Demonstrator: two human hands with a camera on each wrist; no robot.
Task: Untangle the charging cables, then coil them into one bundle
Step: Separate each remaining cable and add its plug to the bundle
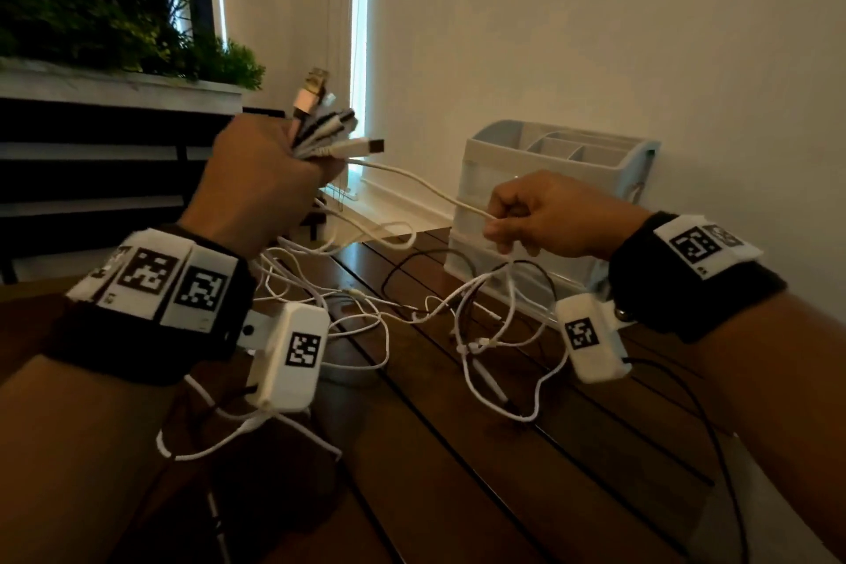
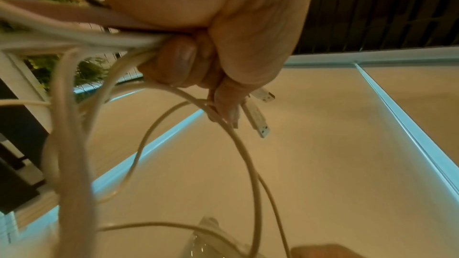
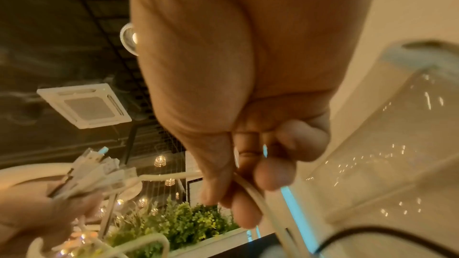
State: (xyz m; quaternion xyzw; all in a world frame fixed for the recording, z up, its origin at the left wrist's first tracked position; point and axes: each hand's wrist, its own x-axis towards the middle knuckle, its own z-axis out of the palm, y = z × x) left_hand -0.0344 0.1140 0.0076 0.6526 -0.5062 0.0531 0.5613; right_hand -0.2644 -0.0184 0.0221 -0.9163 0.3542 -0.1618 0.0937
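Left hand [image 1: 265, 179] clenches the fanned plug ends of the white charging cables [image 1: 327, 128] raised above the dark slatted wooden table [image 1: 458, 449], right hand [image 1: 540, 215] pinching one cream strand [image 1: 412, 179]; best draw it slowly through slack loops, avoiding tightening knots.

Leaving open air between the raised left hand [image 1: 261, 179] and the right hand [image 1: 545, 215], except for one cream cable [image 1: 412, 179] stretching across it. Cluttering the wooden table [image 1: 458, 472] below with loose cable loops [image 1: 366, 316], white and black. Blocking the far right side: a plastic organizer [image 1: 549, 179] standing against the wall. Leaving bare planks nearer the body.
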